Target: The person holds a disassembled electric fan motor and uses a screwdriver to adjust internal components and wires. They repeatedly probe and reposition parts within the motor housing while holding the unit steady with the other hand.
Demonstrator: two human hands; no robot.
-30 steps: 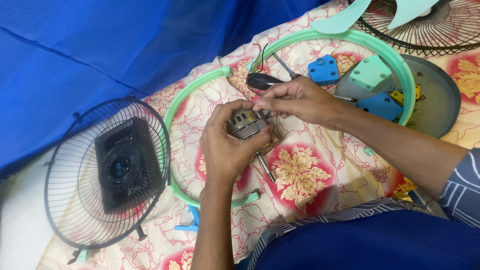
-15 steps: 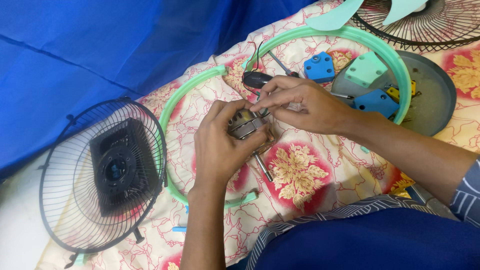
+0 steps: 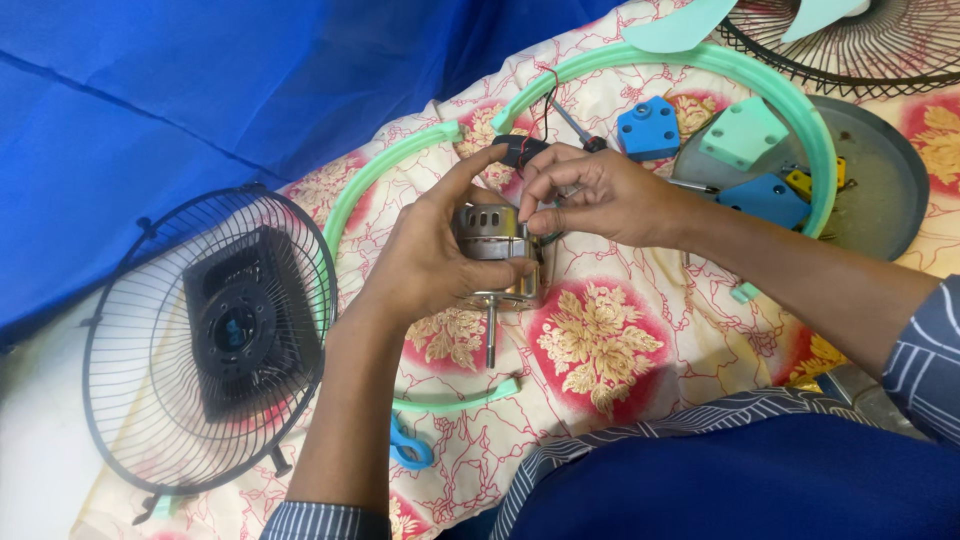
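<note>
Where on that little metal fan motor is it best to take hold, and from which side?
Probably around the motor's round silver body, from the left side, as the left hand does now. The shaft pokes down and the right hand works at its top, so both ends stay free.

**Colours on the cloth**

Silver motor [image 3: 497, 250] shines. Cream cloth [image 3: 600, 345] carries red and gold flowers. Mint-green rings [image 3: 800, 110] loop over it. Black grille [image 3: 205, 345] at the cloth's left edge, deep blue sheet [image 3: 200, 90] behind. Blue blocks [image 3: 648, 128] and a mint block [image 3: 742, 132] sit by the grey dish [image 3: 880, 200]. Sleeves [image 3: 925, 350] are navy with pale stripes.
</note>
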